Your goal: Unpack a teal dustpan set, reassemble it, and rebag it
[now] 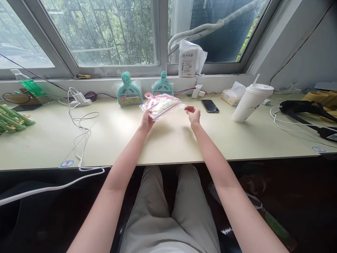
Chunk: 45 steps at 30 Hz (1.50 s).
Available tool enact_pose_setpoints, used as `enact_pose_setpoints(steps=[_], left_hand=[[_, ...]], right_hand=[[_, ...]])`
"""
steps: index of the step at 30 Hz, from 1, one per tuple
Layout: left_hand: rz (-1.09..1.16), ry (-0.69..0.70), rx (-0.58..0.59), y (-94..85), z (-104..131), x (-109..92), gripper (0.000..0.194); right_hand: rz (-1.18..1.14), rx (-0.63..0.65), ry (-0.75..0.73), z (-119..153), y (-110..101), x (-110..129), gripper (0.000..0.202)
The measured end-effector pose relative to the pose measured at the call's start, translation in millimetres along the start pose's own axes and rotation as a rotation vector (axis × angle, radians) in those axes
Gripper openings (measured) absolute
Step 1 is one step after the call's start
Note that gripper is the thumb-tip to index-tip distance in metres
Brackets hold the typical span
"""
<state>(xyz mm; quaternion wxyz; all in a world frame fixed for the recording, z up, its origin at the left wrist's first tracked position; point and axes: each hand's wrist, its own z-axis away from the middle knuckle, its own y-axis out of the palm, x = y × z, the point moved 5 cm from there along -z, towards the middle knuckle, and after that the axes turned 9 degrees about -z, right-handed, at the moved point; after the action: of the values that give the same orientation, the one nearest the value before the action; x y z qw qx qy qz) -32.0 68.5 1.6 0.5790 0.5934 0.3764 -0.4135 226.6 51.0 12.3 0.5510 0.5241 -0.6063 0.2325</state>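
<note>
A pink dustpan-shaped item in a clear plastic bag [163, 105] is raised above the pale table [121, 140]. My left hand [147, 119] grips its lower left side, fingers closed on the bag. At the right end of the bag is my right hand [193, 114], with its thumb and fingers pinched together at the plastic edge. Behind the pink item, two sets of teal items of similar shape, the left set [129, 93] and the right one [163, 84], stand wrapped against the wall below the window.
A phone [210, 106], a tissue pack [233, 93] and a tilted white cup [251, 102] are on the right, with black straps [302, 112] beyond. White cables [84, 133], green packets [14, 119] and a bottle [33, 86] lie left. A white package [188, 59] stands on the sill.
</note>
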Motion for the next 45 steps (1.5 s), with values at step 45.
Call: enact_pose_setpoints(steps=[45], left_hand=[[-0.464,-0.002,0.382,16.8,23.4,-9.9,0.057]], right_hand=[[0.030,0.239,0.038,7.2,10.5,-6.3,0.051]])
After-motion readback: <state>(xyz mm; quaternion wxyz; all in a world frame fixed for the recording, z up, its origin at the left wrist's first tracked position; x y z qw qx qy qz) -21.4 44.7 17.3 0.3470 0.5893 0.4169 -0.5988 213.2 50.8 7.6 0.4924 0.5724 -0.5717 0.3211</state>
